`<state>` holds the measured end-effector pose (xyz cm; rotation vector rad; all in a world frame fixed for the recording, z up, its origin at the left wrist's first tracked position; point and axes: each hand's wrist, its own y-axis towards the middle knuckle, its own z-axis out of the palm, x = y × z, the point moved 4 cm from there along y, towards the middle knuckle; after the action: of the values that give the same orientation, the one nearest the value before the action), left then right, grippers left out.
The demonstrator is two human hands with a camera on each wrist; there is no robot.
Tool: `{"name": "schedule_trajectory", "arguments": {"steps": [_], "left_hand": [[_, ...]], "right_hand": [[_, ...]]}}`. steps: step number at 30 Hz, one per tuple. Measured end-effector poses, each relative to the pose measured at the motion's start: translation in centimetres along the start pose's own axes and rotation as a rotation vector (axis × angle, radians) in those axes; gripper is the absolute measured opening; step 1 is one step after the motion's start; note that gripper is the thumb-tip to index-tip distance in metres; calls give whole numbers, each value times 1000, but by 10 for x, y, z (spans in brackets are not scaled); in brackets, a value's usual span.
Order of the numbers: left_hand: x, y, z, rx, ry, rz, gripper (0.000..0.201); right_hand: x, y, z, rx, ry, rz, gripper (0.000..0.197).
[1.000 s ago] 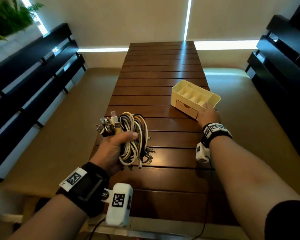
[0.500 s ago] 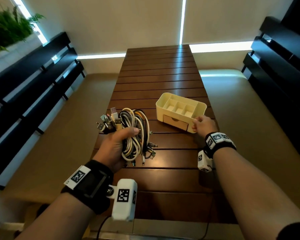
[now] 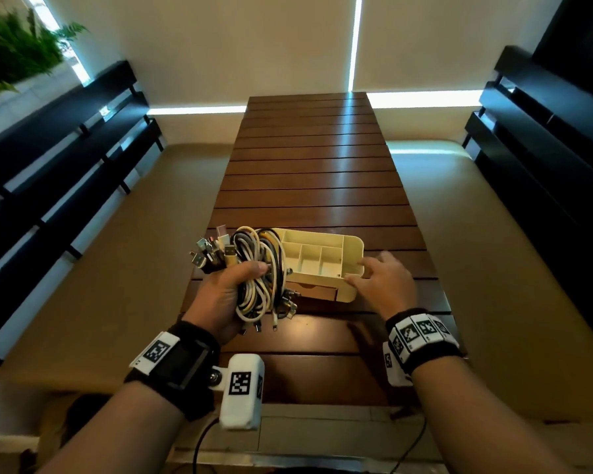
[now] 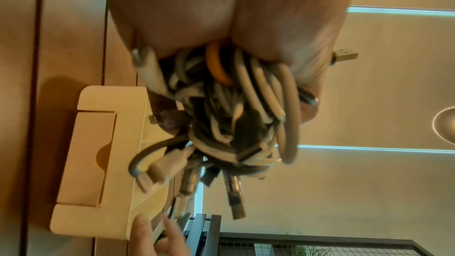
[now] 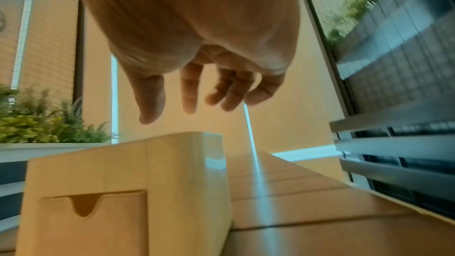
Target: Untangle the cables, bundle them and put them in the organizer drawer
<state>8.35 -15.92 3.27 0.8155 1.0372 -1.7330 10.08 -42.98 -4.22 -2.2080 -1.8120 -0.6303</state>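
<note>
Our left hand (image 3: 225, 299) grips the bundle of cables (image 3: 257, 271) in a fist, just above the wooden table (image 3: 308, 172). Our right hand (image 3: 382, 285) hangs relaxed by the cream organizer (image 3: 322, 258); contact seems absent, though blur obscures it. Its drawer (image 5: 91, 221) sits closed.

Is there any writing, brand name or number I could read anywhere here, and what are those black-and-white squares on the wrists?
No readable words, brands or numbers in any view.
Wrist bands: black-and-white square code patterns, not letters or digits.
White wrist box: one more such pattern, no text.
Cream organizer: plain, no label; its drawer front is blank too.
Cable bundle in the left hand: plug markings, if any, too small to read.
</note>
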Motion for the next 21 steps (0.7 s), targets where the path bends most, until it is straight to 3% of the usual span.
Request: {"name": "schedule_trajectory", "arguments": {"steps": [2, 3, 5, 8, 11, 15, 21], "left_hand": [[-1, -7, -10, -21, -1, 1, 50], [-1, -10, -14, -29, 1, 3, 56], [-3, -16, -20, -37, 10, 22, 58], [-6, -26, -23, -29, 29, 46, 39], [-9, -36, -28, -31, 65, 60, 35], [-12, -40, -39, -43, 75, 60, 37], [-11, -39, -45, -17, 55, 58, 39]], "right_hand": [[21, -4, -10, -129, -82, -149, 58], [32, -3, -8, -99, -122, -205, 65], [48, 5, 10, 46, -229, -279, 79], [60, 15, 39, 246, -373, -333, 93], [62, 17, 59, 312, -489, -371, 87], [58, 18, 63, 292, -457, -411, 74], [62, 5, 58, 242, -414, -458, 83]]}}
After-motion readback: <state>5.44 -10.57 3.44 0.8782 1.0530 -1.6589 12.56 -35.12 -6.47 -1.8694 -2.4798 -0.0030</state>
